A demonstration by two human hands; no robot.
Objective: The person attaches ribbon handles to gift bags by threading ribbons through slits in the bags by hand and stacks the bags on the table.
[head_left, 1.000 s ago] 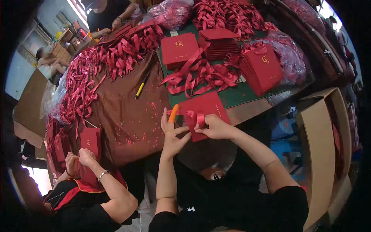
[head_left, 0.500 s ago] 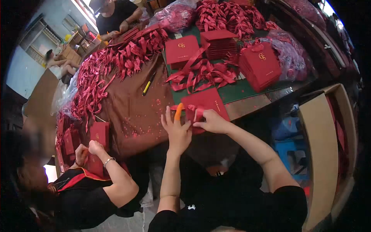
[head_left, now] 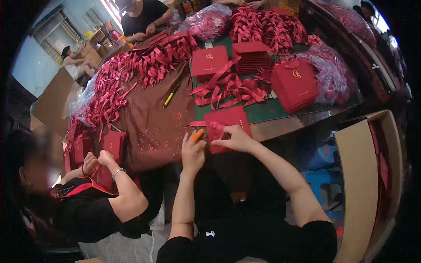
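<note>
Since the red bag [head_left: 231,117] at the near table [head_left: 280,126] edge looks light, stiffish, I'd pinch its sides; left hand [head_left: 193,151] loosely spread beside it, apparently empty; right hand [head_left: 237,139] over it, can't tell grip.

Front bag [head_left: 229,116] partly hidden, nearest co-worker's head [head_left: 38,151] blurred, carton [head_left: 358,175] cut off

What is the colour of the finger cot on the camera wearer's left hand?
The finger cot on the left hand is orange, best seen in the head view.
</note>
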